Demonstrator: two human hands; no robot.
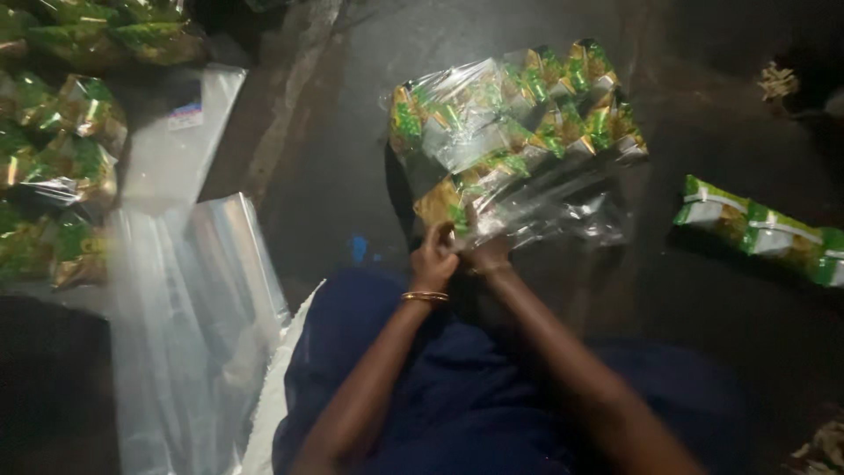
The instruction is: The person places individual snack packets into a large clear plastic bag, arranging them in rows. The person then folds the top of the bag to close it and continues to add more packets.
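While your left hand [433,258] and right hand [486,251] are both closed on the near open end of the clear plastic bag filled with green-and-gold foil sachets [514,132], which lies on the dark floor [334,132] ahead of your knees, pinch the film flat and keep the sachets square. The grip appears firm, though the blur hides the fingers. The loose green-and-white sachet strip [760,230] lies well apart.
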